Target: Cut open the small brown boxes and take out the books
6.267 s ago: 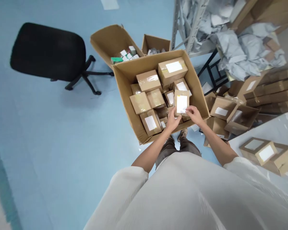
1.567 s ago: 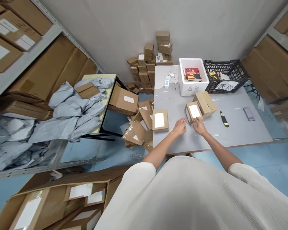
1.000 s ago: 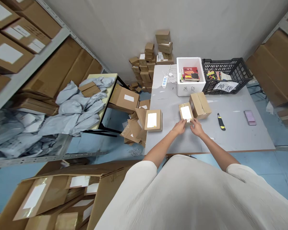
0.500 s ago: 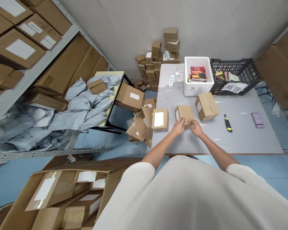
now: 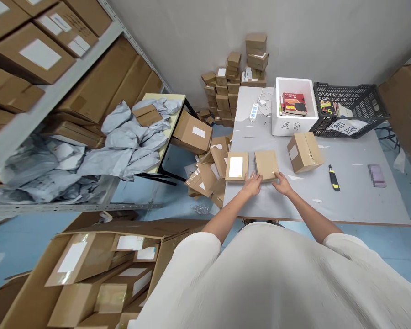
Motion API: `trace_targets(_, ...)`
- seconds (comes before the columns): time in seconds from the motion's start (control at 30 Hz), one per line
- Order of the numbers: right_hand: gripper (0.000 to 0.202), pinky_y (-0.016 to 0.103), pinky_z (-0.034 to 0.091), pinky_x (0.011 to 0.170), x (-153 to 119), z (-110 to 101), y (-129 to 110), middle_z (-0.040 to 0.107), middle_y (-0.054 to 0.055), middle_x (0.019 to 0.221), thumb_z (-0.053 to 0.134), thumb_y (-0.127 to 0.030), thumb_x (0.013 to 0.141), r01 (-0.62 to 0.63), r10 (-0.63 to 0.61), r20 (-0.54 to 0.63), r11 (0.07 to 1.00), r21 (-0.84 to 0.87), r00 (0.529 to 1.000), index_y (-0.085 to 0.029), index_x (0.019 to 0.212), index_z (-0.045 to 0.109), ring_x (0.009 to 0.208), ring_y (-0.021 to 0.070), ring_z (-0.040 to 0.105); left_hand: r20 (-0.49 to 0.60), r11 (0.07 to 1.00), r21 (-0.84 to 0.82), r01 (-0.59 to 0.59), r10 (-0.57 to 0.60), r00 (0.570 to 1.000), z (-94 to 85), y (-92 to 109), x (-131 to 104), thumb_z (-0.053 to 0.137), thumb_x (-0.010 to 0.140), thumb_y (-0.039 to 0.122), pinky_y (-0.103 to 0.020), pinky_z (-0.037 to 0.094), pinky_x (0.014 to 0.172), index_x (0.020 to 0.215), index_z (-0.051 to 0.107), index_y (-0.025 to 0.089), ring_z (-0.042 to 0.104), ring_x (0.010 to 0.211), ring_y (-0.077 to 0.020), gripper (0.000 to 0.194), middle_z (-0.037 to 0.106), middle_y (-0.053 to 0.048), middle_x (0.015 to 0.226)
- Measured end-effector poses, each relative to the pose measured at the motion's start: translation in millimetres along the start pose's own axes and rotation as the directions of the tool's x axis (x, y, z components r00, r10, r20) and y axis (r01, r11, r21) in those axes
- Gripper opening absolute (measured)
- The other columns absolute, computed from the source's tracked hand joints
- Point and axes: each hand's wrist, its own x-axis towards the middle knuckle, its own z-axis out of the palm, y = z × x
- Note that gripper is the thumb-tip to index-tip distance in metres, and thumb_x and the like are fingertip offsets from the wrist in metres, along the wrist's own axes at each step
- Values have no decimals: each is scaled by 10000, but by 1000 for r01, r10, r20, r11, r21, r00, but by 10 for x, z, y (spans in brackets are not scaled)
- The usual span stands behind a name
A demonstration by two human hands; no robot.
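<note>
From here, the small brown box (image 5: 266, 164) on the grey table (image 5: 294, 203) looks light, stiff and slightly slick, best gripped by opposite sides; left hand (image 5: 252, 184) and right hand (image 5: 282, 184) touch its near corners, fingers loosely parted.

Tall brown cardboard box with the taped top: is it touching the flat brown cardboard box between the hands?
Apart. The head view shows a strip of grey table between the tall box and the flat box.

Brown box (image 5: 266, 165), closed, on grey table (image 5: 356, 196)
</note>
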Motion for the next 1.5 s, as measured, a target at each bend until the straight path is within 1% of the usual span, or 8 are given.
trace_targets(0.2,692,496,442,1279,1,192,-144,569,118,1592,652,-351,846,18,-18,31,1000,-16,999,-239,1528,633,1485,321,555,-44,1000,12,20,-20,999,-49,-229,-152,568,907,104,-793,64,1320,1576,524,284,302,1647,-415,695,527,-140,1650)
trace_targets(0.43,652,509,411,1302,2,365,-300,607,123,1549,670,-345,840,11,-11,34,1000,1,999,-241,1484,670,1491,334,552,-17,1000,6,-19,20,1000,-118,-442,-262,576,914,122,-600,325,1298,1554,529,240,378,1596,-354,653,489,-176,1653)
trace_targets(0.57,616,513,411,1295,-34,375,-321,627,138,1514,670,-346,841,15,-15,25,1000,14,1000,-223,1444,683,1475,334,556,-26,999,24,-35,36,999,-141,-459,-269,552,938,120,-571,322,1296,1518,545,210,417,1566,-340,587,528,-189,1601)
trace_targets(0.7,593,540,385,1303,-75,219,-268,587,144,1563,647,-354,862,15,-14,7,1000,-8,1000,-221,1440,668,1536,334,487,-84,999,38,-9,12,996,-181,-354,-209,543,954,125,-621,249,1324,1493,562,208,411,1571,-348,546,528,-195,1601)
trace_targets(0.9,576,538,342,1328,-88,-300,-81,521,167,1629,613,-363,902,-18,12,-110,998,-54,994,-205,1453,665,1564,338,458,-77,994,1,-106,106,991,-260,-21,-12,529,985,155,-592,286,1317,1543,551,201,372,1610,-355,560,448,-189,1702)
trace_targets(1.07,561,561,356,1313,-62,-826,175,516,193,1623,590,-363,909,-17,-8,-213,993,-115,977,-180,1431,683,1561,368,445,-93,986,8,-167,167,982,-178,342,234,519,977,150,-575,296,1318,1601,511,207,366,1621,-338,627,432,-179,1726)
trace_targets(1.33,587,660,426,1209,29,-1615,792,437,194,1690,587,-345,908,-141,85,-305,976,-166,948,-207,1476,640,1513,441,454,-72,978,-46,-202,198,978,74,1250,879,530,955,147,-544,357,1309,1673,435,216,361,1638,-318,727,403,-167,1759)
trace_targets(1.5,642,650,417,1224,264,-1935,1136,417,197,1718,605,-378,919,-156,123,-234,980,-127,964,-204,1537,583,1554,436,416,-125,982,-119,-144,130,984,147,1768,1376,509,968,145,-498,375,1309,1694,395,161,368,1643,-319,735,297,-183,1812)
